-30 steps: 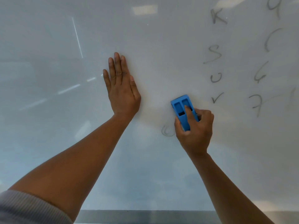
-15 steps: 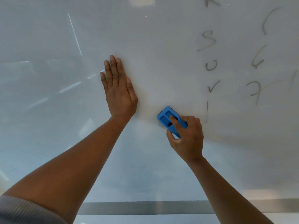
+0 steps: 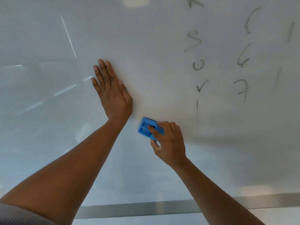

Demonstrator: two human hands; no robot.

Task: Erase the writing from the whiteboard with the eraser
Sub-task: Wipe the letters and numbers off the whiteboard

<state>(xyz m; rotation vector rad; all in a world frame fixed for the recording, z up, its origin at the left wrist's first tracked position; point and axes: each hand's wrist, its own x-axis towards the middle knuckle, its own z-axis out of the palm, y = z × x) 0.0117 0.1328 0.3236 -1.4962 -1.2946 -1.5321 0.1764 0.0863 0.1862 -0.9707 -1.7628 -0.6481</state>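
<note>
Right hand grips the blue plastic eraser on the white glossy whiteboard; flat, spread left hand sits just beside; grey marker writing remains right, bare board left.

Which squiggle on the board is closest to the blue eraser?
The straight up-and-down line, lowest in the nearer column under the tick. It sits just right of the eraser; every other mark is higher or farther right.

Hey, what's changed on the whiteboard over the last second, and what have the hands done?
The right hand swept the blue eraser down and to the left, turning it from near upright to slanted, and wiped away the curved mark that sat below it. The left hand stayed flat on the whiteboard. The columns of writing to the right remain, and the grip on the eraser is unchanged.
</note>
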